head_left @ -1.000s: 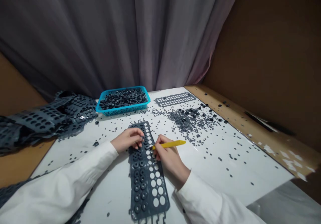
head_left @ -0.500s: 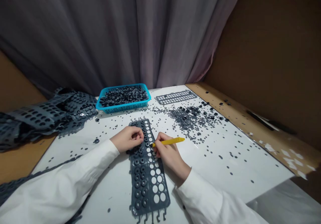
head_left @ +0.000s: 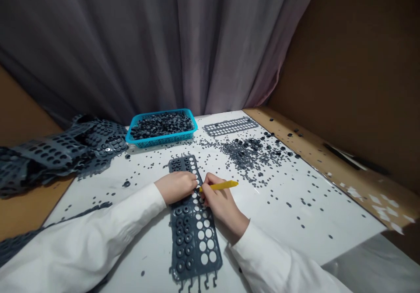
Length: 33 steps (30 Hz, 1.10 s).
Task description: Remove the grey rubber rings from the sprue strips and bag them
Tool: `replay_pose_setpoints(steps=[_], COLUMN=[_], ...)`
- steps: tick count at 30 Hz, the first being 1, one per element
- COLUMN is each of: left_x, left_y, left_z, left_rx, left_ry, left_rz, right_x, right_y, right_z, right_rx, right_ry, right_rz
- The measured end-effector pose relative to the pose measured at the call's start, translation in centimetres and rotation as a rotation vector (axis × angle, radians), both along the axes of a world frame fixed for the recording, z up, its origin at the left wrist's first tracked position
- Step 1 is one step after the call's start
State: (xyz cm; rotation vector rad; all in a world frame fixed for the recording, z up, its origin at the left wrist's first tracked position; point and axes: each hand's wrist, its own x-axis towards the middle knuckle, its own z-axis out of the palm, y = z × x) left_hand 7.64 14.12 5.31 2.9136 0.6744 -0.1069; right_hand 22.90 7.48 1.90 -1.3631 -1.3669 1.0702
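A dark grey perforated rubber sheet (head_left: 193,245) lies lengthwise on the white tabletop (head_left: 288,214), with small dark rubber rings (head_left: 180,240) seated in many of its holes. Other holes show the white surface through them. My left hand (head_left: 175,187) rests curled on the sheet's upper part, fingertips at a column of small holes. Anything pinched there is hidden. My right hand (head_left: 221,201) grips a flat yellow plastic pick (head_left: 225,185), whose tip touches the sheet right beside my left fingertips. The sheet's far end shows more rings.
A blue plastic basket (head_left: 161,128) full of dark rings stands at the back. To its right lie a second perforated sheet (head_left: 230,126) and a loose heap of rings (head_left: 249,155). Crumpled sheets (head_left: 62,151) pile at left. Rings scatter across the table. A curtain hangs behind.
My left hand has slid right along the sheet, and its fingertips now sit close to the pick's tip. The pick has swung slightly and the right hand has barely moved.
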Motion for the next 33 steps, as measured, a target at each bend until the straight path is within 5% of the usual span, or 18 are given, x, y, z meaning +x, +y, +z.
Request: replay_pose_setpoints(steps=[6, 11, 16, 21, 33], left_x=[-0.9, -2.5, -2.4, -1.5, -1.0], left_y=[1.2, 3.8, 3.1, 2.0, 1.8], left_z=[0.3, 2.6, 1.3, -0.1, -0.2], left_rx=[-0.019, -0.187, -0.33, -0.286, -0.229], left_ry=[-0.097, -0.543, -0.388, -0.305, -0.203], left_rz=[-0.005, 0.323, 0.306, 0.204, 0.103], right_x=[-0.1, -0.3, 0.8, 1.8, 0.4], right_y=[0.0, -0.1, 0.0, 1.9, 3.2], right_z=[0.3, 0.0, 1.9, 4.0, 1.3], right_rx=[-0.009, -0.041, -0.075, -0.079, -0.166], right_ry=[0.001, 0.048, 0.128, 0.004, 0.078], right_rz=[-0.006, -0.007, 0.012, 0.066, 0.045])
